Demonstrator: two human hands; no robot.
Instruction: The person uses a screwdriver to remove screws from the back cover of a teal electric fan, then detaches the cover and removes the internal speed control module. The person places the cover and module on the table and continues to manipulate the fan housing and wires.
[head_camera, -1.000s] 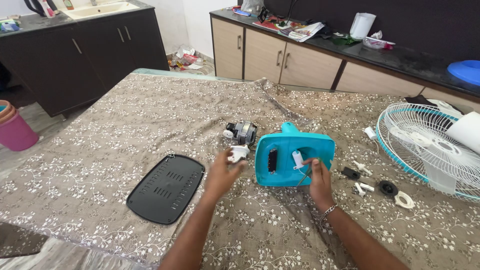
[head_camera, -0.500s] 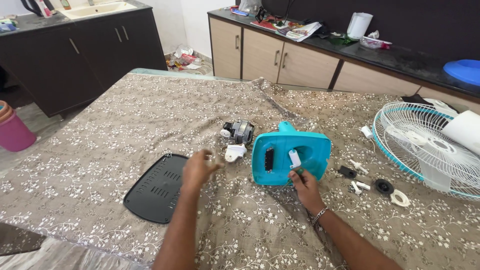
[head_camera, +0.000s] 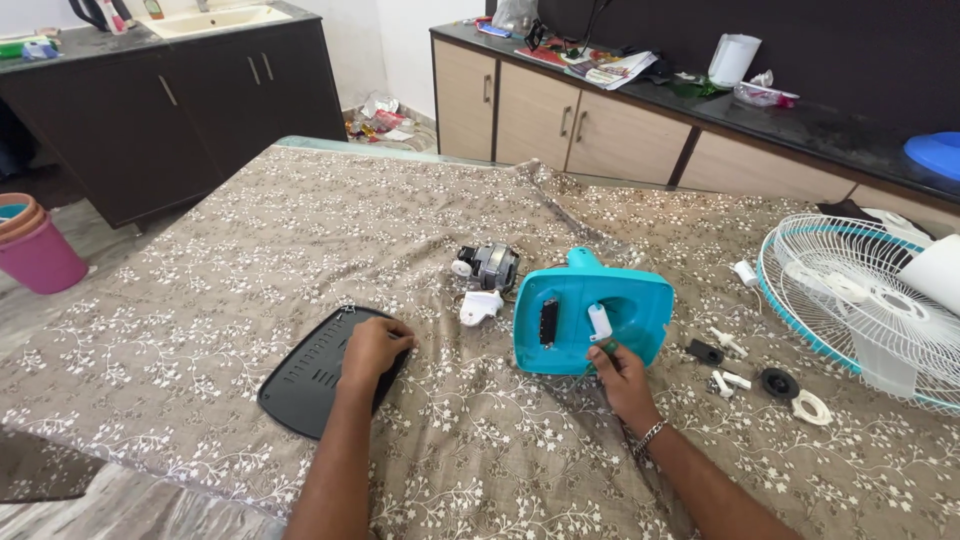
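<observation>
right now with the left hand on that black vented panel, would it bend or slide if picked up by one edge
The black vented panel looks like thin moulded plastic, so probably light and fairly stiff. The left hand rests on its right end; on the cloth it likely drags rather than slides.

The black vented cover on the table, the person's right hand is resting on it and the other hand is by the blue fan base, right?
Not quite. The head view shows the left hand resting on the black vented cover, not the right. The right hand is the one by the blue fan base.
</observation>
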